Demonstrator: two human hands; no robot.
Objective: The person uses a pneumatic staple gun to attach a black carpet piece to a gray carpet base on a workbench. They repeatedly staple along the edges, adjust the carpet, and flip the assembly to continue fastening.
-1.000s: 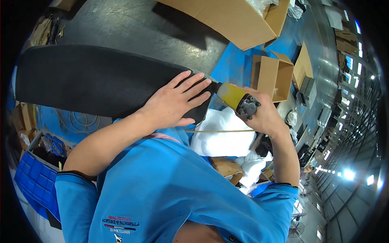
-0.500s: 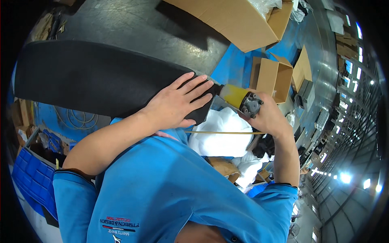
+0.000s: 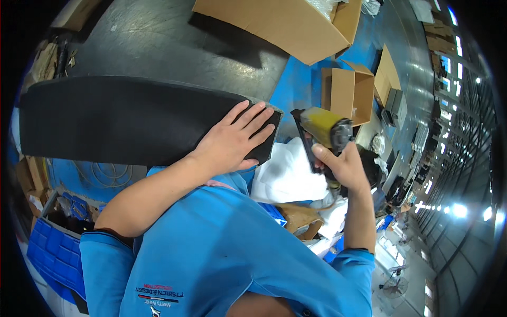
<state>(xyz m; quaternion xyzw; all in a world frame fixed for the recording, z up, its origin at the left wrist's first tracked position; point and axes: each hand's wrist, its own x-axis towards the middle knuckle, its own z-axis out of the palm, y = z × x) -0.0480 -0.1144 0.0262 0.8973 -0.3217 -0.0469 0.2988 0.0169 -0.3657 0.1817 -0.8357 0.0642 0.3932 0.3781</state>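
Observation:
A long black covered panel [image 3: 116, 121] stretches from the far left to the middle, its covering smooth and its right end showing a greyish edge. My left hand [image 3: 226, 141] lies flat near that right end, fingers spread on the black surface. In my right hand [image 3: 344, 166] is a yellow and black staple gun [image 3: 321, 122], gripped by its handle with the thumb wrapped round. The gun is apart from the panel, just right of its end, and slightly blurred. White bundled material [image 3: 290, 171] sits below the gap between them.
Large cardboard box [image 3: 274, 26] stands at the top, with a smaller open carton [image 3: 343, 95] below it on the blue floor. At lower left is a blue bin [image 3: 55, 253]. A thin coiled hose [image 3: 111, 174] lies under the panel. An open brown box [image 3: 301, 219] is beside my torso.
The staple gun has come away from the panel's right end and turned, its long black magazine now showing. My left hand stays on the panel. The whole view has shifted slightly.

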